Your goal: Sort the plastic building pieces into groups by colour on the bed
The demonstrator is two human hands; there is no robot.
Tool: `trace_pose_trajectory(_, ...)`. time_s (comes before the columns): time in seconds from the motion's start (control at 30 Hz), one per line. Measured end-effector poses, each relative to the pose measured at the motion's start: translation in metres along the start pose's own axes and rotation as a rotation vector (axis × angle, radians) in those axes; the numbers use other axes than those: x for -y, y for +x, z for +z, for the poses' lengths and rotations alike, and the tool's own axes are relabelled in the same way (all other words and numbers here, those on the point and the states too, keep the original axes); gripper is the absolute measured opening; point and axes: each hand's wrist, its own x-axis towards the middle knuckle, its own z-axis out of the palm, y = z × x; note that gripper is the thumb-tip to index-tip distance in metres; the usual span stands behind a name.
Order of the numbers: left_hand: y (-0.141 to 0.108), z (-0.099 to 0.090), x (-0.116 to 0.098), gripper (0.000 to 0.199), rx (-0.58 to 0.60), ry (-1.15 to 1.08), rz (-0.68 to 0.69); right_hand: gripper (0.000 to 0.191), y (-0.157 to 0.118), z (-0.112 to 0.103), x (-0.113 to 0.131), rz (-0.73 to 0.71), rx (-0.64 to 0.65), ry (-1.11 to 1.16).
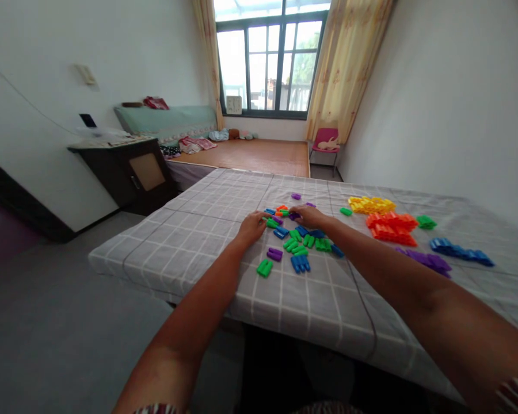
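Loose plastic clip-like pieces in green, blue, purple and orange lie in a pile on the checked cloth. At the pile's left edge is my left hand (252, 225), its fingers loosely bent and apart, beside a green piece (271, 223). My right hand (309, 216) reaches over the far side, fingertips closed around a purple piece (293, 216). Nearer me lie a purple piece (275, 254), a green piece (265, 268) and a blue piece (301, 264). My right hand and forearm hide some of the pile.
The grey checked cloth (190, 230) covers the table. To the right stand sorted groups: yellow pieces (371, 204), orange pieces (392, 227), purple pieces (427, 260), blue pieces (460, 252) and green pieces (426, 222). Beyond are a bed (259, 154) and dark cabinet (129, 178).
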Motion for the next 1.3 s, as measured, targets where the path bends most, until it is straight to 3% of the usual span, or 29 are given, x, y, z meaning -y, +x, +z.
trace_pose_trajectory(0.1,0.012,0.005,-0.004,0.042,0.051,0.055,0.089,0.048,-0.009,-0.010,0.001,-0.040,-0.023,-0.006)
trace_pose_trajectory(0.2,0.026,0.009,-0.012,0.037,0.171,0.149,0.111,0.034,-0.024,-0.024,0.002,-0.042,-0.082,0.027)
trace_pose_trajectory(0.33,0.036,0.012,-0.023,0.027,0.286,0.273,0.081,0.033,-0.057,-0.040,0.002,0.001,-0.222,0.240)
trace_pose_trajectory(0.6,0.043,0.016,-0.044,0.027,0.228,0.397,0.020,0.043,-0.162,-0.064,-0.024,0.196,-0.372,0.720)
trace_pose_trajectory(0.7,0.048,0.022,-0.053,0.027,0.268,0.414,-0.047,0.046,-0.200,-0.074,-0.037,0.278,-0.406,0.849)
trace_pose_trajectory(0.97,0.069,0.015,-0.073,0.022,0.403,0.525,-0.147,0.051,-0.315,-0.088,-0.085,0.498,-0.570,0.821)
trace_pose_trajectory(1.03,0.072,0.015,-0.093,0.027,0.348,0.510,-0.121,0.049,-0.345,-0.082,-0.101,0.572,-0.540,0.791)
trace_pose_trajectory(1.1,0.070,0.024,-0.126,0.031,0.276,0.417,-0.010,0.044,-0.369,-0.072,-0.112,0.642,-0.479,0.730)
trace_pose_trajectory(1.2,0.054,0.051,-0.194,0.030,0.290,0.162,0.253,0.037,-0.388,-0.054,-0.117,0.706,-0.349,0.584)
trace_pose_trajectory(1.3,0.031,0.083,-0.260,0.029,0.319,-0.004,0.491,0.030,-0.387,-0.042,-0.110,0.721,-0.288,0.425)
